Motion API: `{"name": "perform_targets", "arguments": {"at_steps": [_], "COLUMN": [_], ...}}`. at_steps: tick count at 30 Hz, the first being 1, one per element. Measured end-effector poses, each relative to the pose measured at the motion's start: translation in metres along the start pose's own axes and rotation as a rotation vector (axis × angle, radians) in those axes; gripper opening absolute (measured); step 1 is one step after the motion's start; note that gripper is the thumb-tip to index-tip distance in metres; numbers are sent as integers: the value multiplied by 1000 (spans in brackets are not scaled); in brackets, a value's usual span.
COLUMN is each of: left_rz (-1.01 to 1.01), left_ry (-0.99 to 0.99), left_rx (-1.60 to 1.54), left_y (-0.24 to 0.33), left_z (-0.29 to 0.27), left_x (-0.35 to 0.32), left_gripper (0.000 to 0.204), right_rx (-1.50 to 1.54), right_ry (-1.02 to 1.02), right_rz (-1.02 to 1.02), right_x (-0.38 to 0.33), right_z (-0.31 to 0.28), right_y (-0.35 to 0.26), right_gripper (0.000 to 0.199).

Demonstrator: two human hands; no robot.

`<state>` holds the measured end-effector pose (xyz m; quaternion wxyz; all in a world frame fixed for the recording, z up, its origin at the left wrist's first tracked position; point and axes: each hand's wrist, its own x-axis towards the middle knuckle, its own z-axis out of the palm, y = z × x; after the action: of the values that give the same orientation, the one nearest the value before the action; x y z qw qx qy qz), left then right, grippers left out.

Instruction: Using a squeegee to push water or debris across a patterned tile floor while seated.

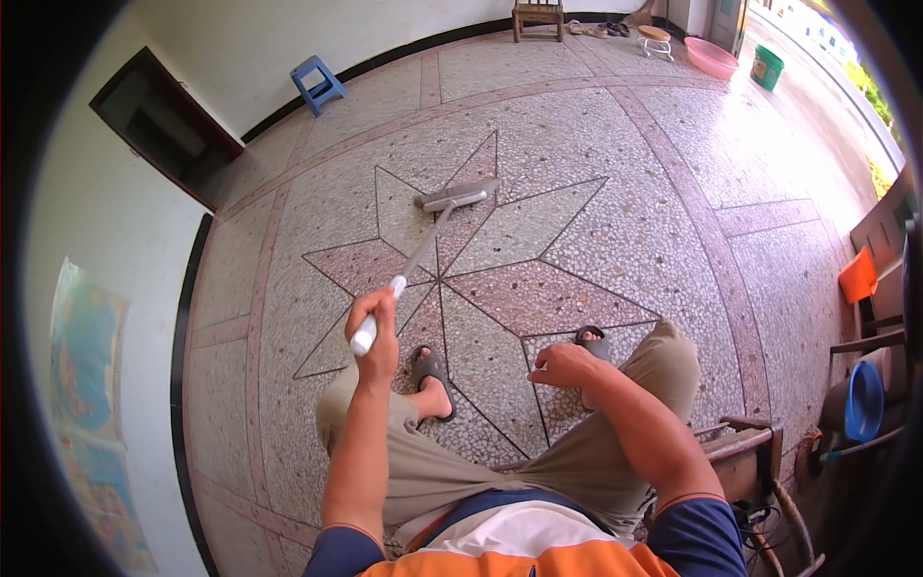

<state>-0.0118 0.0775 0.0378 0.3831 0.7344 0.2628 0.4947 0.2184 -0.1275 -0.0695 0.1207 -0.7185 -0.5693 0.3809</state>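
Observation:
My left hand (375, 322) is closed around the white handle of a mop with a thin grey pole. The mop's wide, T-shaped head (457, 196) has a white bar and a grey fluffy pad. It lies ahead of me over the star pattern in the floor; whether it touches the floor I cannot tell. Near my right knee, my right hand (565, 365) hangs with its fingers loosely bent and apart, and nothing shows in it. My feet, in dark sandals (433, 383), rest on the floor on either side of the star's near point.
A blue stool (317, 85) stands by the far left wall, a wooden chair (537, 19) at the back. Near the bright doorway are a pink basin (711, 58) and green bucket (766, 67). At right sit an orange bucket (859, 275), a blue basin (865, 388) and wooden furniture (740, 444).

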Motion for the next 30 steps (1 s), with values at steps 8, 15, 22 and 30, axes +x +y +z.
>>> {"name": "perform_targets", "arguments": {"at_steps": [8,15,22,30], "left_rz": [-114,-76,-189,200], "left_ry": [-24,-39,-21,-149], "left_rx": [54,40,-74,-25], "left_y": [-72,-102,-28,111], "left_z": [51,41,16,-49], "left_x": [65,22,-72,-120], "left_gripper": [21,17,7,41], "right_rx": [8,-21,-49,-47], "right_ry": [26,7,-2,-2], "right_rz": [43,8,33,-12], "right_x": [4,8,1,-5], "right_z": [6,8,5,4], "right_y": [11,11,8,-4], "right_gripper": [44,45,45,47]}}
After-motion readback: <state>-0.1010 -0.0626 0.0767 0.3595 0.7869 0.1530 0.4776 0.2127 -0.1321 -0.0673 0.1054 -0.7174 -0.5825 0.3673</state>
